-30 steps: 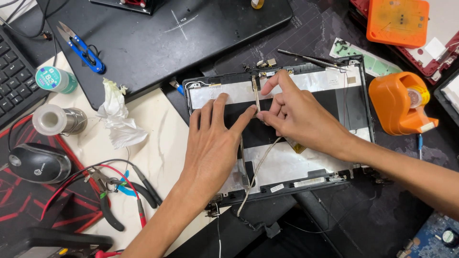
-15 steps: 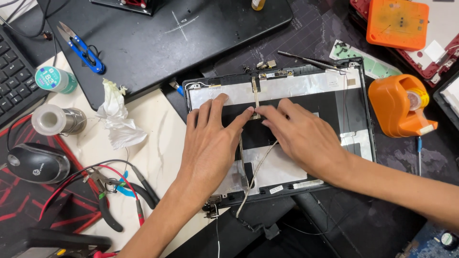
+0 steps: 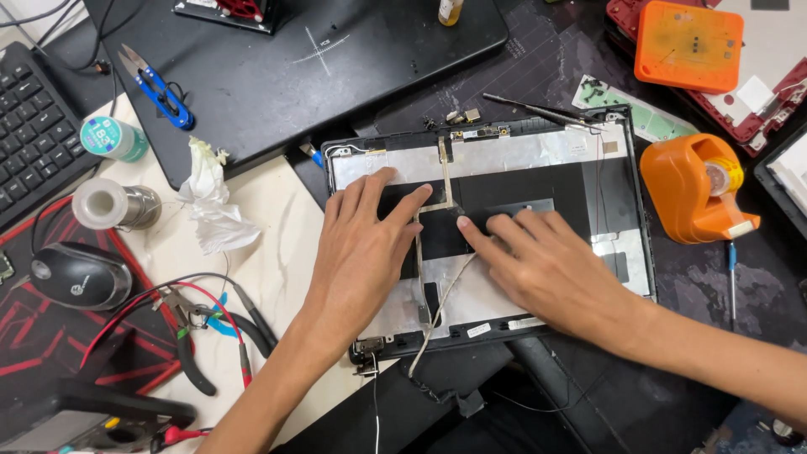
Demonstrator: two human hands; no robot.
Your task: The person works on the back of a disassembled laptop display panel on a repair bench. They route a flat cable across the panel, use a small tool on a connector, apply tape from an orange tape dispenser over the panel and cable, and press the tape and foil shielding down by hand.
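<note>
An opened laptop lid back cover (image 3: pixel 538 160), lined with silver foil and black patches, lies on the bench in front of me. A thin flat cable (image 3: pixel 443 178) runs down its middle to a loose wire bundle at the lower edge. My left hand (image 3: pixel 366 244) lies flat on the cover's left half, fingers spread, thumb tip beside the cable. My right hand (image 3: pixel 546 265) presses flat on the black patch right of the cable, index fingertip near the cable. Neither hand holds anything.
An orange tape dispenser (image 3: pixel 698 187) stands right of the cover, with an orange box (image 3: pixel 688 44) behind it. Left are crumpled tissue (image 3: pixel 210 206), a tape roll (image 3: pixel 105 203), a mouse (image 3: pixel 80 275), pliers (image 3: pixel 189 336), blue snips (image 3: pixel 155 84) and a keyboard (image 3: pixel 34 126). Tweezers (image 3: pixel 538 109) lie above the cover.
My right hand has slid down from the cover's upper edge to the black patch in the middle. My left hand has flattened and stayed on the left half.
</note>
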